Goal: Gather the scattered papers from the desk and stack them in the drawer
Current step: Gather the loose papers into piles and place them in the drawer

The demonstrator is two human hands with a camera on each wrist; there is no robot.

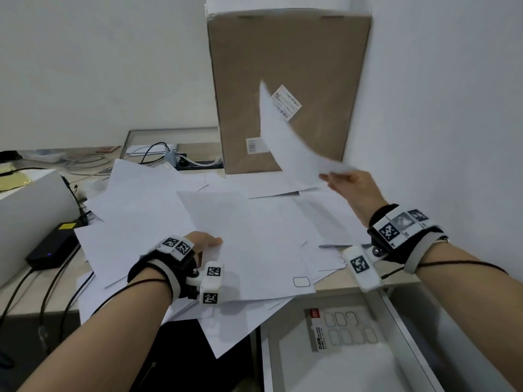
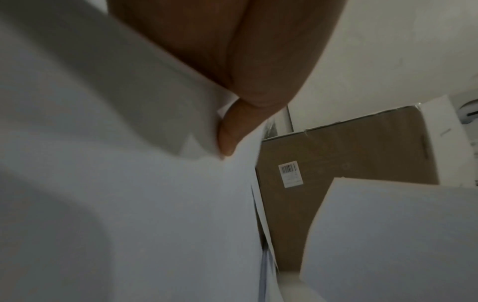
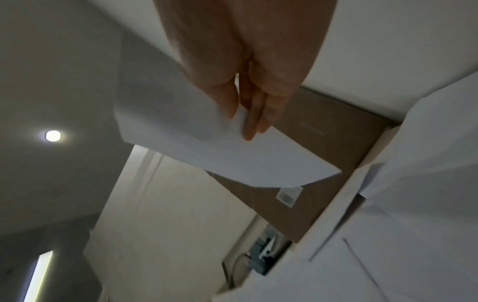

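Many white sheets of paper lie scattered and overlapping across the desk. My right hand pinches one sheet by its corner and holds it raised above the pile, in front of the cardboard box; the right wrist view shows the fingers under that sheet. My left hand grips the near edge of a large sheet lying on the pile, thumb on top; in the left wrist view a finger presses against paper. The open drawer sits at the lower right, with a sticker sheet inside.
A tall cardboard box stands at the back against the wall. A black power adapter and cables lie at the left, beside a white device. A power strip lies behind the papers. White wall closes the right side.
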